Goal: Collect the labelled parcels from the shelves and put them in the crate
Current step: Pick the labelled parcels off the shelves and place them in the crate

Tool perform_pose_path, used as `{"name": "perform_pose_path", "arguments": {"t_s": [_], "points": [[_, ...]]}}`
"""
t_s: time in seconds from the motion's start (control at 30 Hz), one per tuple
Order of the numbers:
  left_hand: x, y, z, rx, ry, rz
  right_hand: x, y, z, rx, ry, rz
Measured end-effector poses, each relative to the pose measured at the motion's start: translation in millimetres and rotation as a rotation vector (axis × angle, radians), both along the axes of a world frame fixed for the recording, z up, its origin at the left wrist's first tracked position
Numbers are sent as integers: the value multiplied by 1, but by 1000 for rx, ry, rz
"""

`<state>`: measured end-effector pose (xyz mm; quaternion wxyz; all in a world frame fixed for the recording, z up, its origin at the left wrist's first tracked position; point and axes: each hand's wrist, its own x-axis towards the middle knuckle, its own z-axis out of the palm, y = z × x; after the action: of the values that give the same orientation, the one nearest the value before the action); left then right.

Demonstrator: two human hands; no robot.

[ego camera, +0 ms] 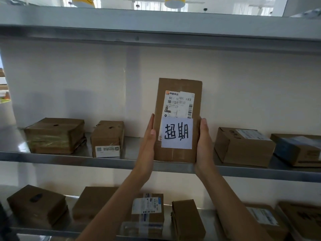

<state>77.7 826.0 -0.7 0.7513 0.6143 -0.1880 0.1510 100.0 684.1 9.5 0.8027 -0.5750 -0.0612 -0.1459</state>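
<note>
I had the labelled parcel (177, 153) upright at the front edge of the middle shelf (69, 158), its handwritten white label (176, 133) facing me. My left hand (147, 141) and right hand (205, 145) pressed flat against its two sides, fingers straight. Other cardboard boxes (55, 135) sat along the shelf toward both ends.

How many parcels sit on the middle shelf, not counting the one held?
4: two left of the hands, a wide box and a small box; two right, an open-flapped box and an edge-cut box. More may be out of frame.
</note>
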Motion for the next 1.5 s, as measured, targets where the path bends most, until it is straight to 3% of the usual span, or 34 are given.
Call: {"name": "perform_pose_path", "arguments": {"t_s": [0.47,0.97,1.2,1.5], "points": [[4,-2,-7,28,1,42,-3,2,-6,-61,-15,-28],[0,-18,-32,-19,73,64,-22,-9,-31,-37,123,-161],[-9,-46,-42,-96,142,-86,-55,-41,-53,45,189,-247],[-35,-136,-51,-85,136,-308,-113,-124,-67,81,205,-543]]}}
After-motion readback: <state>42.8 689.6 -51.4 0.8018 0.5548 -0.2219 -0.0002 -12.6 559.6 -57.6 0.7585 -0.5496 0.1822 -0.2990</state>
